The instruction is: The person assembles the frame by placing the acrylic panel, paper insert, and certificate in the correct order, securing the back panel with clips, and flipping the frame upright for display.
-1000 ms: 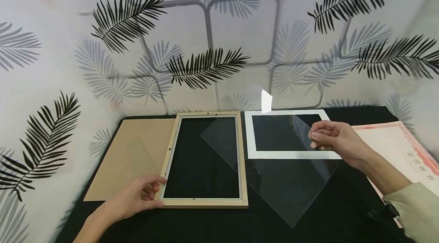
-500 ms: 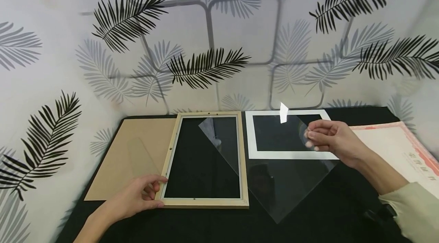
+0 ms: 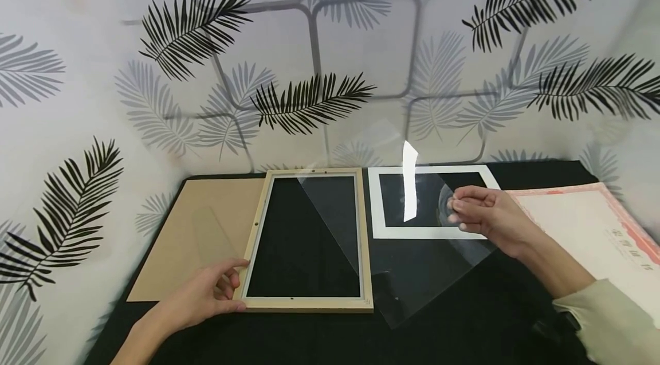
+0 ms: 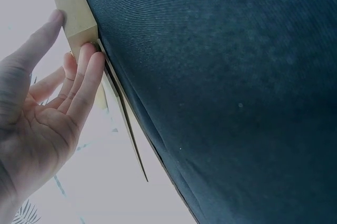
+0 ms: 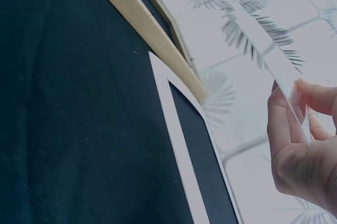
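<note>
A light wooden picture frame lies on the black cloth, which shows through its opening. At its lower left corner my left hand grips it, fingers on the left side and thumb at the bottom edge; the left wrist view shows the corner of the frame between thumb and fingers. My right hand pinches a clear plastic sheet by its right-hand part. Tilted, the sheet overlaps the frame's right half and the white mat in the head view. In the right wrist view thumb and fingers close on the sheet.
A brown backing board lies left of the frame, partly behind my left hand. Right of the frame is a white mat with a rectangular cutout. A red-bordered certificate lies at the far right. Leaf-patterned fabric rises behind the black cloth.
My right hand has moved a little left, carrying the clear sheet; its lower corner has shifted left toward the frame. The left hand and the frame have stayed put.
</note>
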Motion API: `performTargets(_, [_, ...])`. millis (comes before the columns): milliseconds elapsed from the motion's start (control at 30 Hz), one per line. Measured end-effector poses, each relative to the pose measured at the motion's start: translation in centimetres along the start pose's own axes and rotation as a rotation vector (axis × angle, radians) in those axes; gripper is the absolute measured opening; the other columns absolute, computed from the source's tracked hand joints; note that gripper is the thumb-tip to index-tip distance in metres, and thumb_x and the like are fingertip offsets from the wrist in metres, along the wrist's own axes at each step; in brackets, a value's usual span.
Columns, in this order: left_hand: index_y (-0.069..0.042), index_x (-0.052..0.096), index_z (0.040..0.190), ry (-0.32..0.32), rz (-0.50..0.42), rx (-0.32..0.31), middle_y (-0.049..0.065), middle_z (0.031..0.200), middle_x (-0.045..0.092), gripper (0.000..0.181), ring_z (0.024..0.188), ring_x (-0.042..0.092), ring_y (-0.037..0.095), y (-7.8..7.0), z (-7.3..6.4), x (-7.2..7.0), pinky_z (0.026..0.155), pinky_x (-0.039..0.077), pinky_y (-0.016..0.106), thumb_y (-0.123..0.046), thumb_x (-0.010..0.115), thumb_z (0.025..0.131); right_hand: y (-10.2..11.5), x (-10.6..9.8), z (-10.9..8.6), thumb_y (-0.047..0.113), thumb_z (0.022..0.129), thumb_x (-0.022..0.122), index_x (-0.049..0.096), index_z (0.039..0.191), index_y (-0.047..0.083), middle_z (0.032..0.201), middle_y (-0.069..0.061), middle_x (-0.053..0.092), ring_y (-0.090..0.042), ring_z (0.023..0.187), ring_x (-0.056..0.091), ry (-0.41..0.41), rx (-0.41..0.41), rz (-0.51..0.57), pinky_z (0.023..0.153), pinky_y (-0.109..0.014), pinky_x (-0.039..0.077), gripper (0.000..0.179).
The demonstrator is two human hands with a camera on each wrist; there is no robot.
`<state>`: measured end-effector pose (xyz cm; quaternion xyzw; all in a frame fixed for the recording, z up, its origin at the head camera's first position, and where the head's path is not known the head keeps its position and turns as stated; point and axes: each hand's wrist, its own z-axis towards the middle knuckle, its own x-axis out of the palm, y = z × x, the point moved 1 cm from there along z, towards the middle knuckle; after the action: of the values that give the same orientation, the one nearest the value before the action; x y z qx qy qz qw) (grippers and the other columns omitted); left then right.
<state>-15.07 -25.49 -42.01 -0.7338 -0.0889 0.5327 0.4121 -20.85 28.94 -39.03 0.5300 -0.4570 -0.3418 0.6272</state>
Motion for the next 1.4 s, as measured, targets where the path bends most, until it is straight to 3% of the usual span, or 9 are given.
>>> performTargets(633, [0.003,0.054,0.137,0.008,-0.005,-0.008,0.0,0.093,0.053,0.07,0.078,0.06,0.014,0.1,0.1,-0.1,0.07,0.056,0.027,-0.018,0.089,0.081,-2.7,4.6,1.6,0.003,0.099,0.067,0.07,0.106,0.007,0.098,-0.004,0.074,-0.016,0.085,0.072,-0.125,-0.008,-0.022,0.071,-0.025,0.058,0.009])
performTargets(1100, [0.004,0.054,0.137,0.012,-0.02,-0.023,0.0,0.093,0.054,0.07,0.078,0.059,0.013,-0.1,0.0,-0.1,0.07,0.056,0.027,-0.02,0.088,0.081,-4.1,7.8,2.2,0.007,0.1,0.067,0.06,0.118,-0.004,0.104,-0.009,0.071,-0.017,0.089,0.072,-0.198,0.056,0.03,0.074,-0.025,0.057,0.022])
performTargets(1400, [0.003,0.055,0.136,0.005,-0.008,-0.021,0.0,0.093,0.054,0.07,0.078,0.059,0.013,-0.1,0.1,-0.1,0.07,0.056,0.027,-0.021,0.089,0.08,-5.1,9.4,2.5,0.004,0.1,0.065,0.058,0.119,-0.009,0.105,-0.014,0.069,-0.018,0.089,0.073,-0.267,0.071,0.069,0.084,-0.032,0.057,0.024])
